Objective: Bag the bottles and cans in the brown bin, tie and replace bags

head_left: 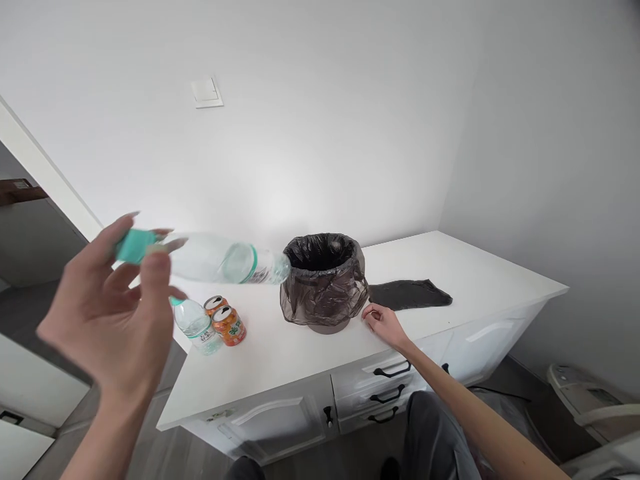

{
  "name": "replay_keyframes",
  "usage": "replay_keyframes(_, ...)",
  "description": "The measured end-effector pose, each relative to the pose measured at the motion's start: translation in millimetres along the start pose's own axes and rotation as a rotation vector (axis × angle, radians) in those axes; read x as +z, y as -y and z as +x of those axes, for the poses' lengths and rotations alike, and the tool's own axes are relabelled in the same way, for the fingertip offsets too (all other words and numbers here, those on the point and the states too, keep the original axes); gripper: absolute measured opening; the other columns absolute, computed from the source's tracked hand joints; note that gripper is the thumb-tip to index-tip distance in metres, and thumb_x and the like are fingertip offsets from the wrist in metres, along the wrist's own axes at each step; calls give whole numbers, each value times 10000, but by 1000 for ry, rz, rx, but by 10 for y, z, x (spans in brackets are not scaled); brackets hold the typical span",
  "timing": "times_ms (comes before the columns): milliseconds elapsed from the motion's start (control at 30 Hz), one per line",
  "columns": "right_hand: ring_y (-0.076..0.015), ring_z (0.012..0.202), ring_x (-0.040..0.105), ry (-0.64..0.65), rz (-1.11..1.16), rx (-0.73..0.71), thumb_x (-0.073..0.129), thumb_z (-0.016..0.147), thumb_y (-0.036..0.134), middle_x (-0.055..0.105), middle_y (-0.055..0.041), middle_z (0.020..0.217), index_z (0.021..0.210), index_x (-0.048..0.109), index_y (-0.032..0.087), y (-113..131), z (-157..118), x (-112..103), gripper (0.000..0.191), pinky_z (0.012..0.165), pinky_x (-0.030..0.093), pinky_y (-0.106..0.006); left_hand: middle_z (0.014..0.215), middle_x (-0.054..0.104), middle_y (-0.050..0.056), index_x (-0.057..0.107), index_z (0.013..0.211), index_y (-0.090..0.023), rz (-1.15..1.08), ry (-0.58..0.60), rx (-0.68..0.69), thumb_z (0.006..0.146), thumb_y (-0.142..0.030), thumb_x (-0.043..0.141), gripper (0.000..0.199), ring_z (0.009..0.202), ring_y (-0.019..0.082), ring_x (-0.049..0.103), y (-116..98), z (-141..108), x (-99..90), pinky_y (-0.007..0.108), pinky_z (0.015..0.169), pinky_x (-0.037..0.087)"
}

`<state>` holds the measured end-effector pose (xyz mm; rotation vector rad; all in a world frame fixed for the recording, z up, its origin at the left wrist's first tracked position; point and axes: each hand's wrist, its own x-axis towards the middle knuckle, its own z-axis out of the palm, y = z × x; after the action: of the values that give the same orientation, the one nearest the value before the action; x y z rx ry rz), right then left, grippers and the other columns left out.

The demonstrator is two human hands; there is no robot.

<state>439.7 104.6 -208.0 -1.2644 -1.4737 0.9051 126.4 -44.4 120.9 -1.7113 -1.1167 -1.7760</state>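
Note:
My left hand (125, 293) grips a clear plastic bottle (205, 257) by its teal-capped neck. The bottle lies sideways in the air, slightly blurred, its base close to the left rim of a trash can (325, 300) lined with a dark, see-through bag. Beside that can, my right hand (381, 323) rests on the white counter with its fingers curled, near the lower right of the bag. What those fingers hold, if anything, I cannot make out. Below the held bottle stand a second clear bottle (199, 327) and two opened orange drink cans (230, 325).
A folded black bag (411, 294) lies flat on the white counter (280, 360), right of the trash can. Drawers with black handles (387, 393) are under the countertop. Behind is a wall with a light switch (207, 92). A pale appliance (590, 393) stands at lower right.

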Motion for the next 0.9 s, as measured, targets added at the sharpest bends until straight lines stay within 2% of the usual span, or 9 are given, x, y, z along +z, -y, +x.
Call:
replay_keyframes(67, -184, 580, 533, 4, 5, 5, 542, 785, 303, 563, 23, 597, 792, 674, 231, 31, -6, -2, 151, 579, 385, -280, 1135, 748, 38, 669, 1343, -242, -40, 13, 13, 994, -401, 633, 385, 959, 241, 771, -50, 82, 291, 298, 527, 627)
replay_keyframes(133, -184, 586, 528, 11, 9, 10, 548, 787, 304, 566, 17, 612, 789, 668, 229, 65, -15, 1, 142, 579, 380, -283, 1168, 747, 38, 663, 1321, -233, -90, 121, -6, 1009, -382, 613, 349, 1003, 229, 767, -43, 122, 556, 231, 494, 604)
replay_keyframes(200, -182, 592, 520, 20, 8, 8, 551, 787, 304, 566, 12, 624, 784, 663, 228, 89, -21, 9, 135, 578, 374, -285, 1211, 736, 42, 649, 1301, -231, -123, 246, -21, 1023, -377, 585, 321, 1059, 223, 750, 17, 131, 786, 211, 524, 605)
replay_keyframes(467, -178, 597, 489, 11, -24, -4, 550, 781, 288, 566, 10, 632, 776, 668, 229, 54, 2, 35, 132, 568, 350, -277, 1260, 733, 50, 661, 1278, -242, -43, 784, 3, 999, -357, 556, 320, 1080, 238, 720, 513, 25, 1513, 335, 787, 614)
replay_keyframes(567, -185, 592, 490, 17, -36, -7, 553, 785, 298, 553, 10, 617, 783, 668, 233, 67, 7, 30, 133, 567, 349, -281, 1154, 763, 45, 671, 1261, -247, 21, 984, -13, 964, -329, 591, 318, 1042, 251, 730, 699, 12, 1697, 370, 864, 584)
replay_keyframes(667, -187, 587, 491, 20, -40, -2, 548, 783, 298, 545, 12, 602, 781, 664, 232, 96, 7, 31, 133, 572, 351, -286, 1129, 770, 41, 697, 1214, -247, 61, 1140, -19, 918, -303, 622, 310, 1029, 248, 726, 836, 30, 1803, 340, 850, 569)
replay_keyframes(767, -181, 579, 486, 10, -49, 8, 541, 771, 292, 543, 15, 594, 764, 661, 230, 118, 5, 42, 135, 570, 347, -284, 1101, 775, 44, 736, 1148, -244, 147, 1236, 27, 881, -311, 643, 290, 1015, 253, 718, 916, 46, 1843, 327, 833, 557)
replay_keyframes(900, -175, 572, 486, 10, -54, 16, 543, 771, 296, 541, 20, 588, 765, 661, 226, 122, 4, 53, 138, 568, 343, -278, 1144, 780, 53, 759, 1141, -251, 209, 1304, 27, 859, -360, 662, 318, 1044, 256, 723, 966, 50, 1875, 314, 849, 550)
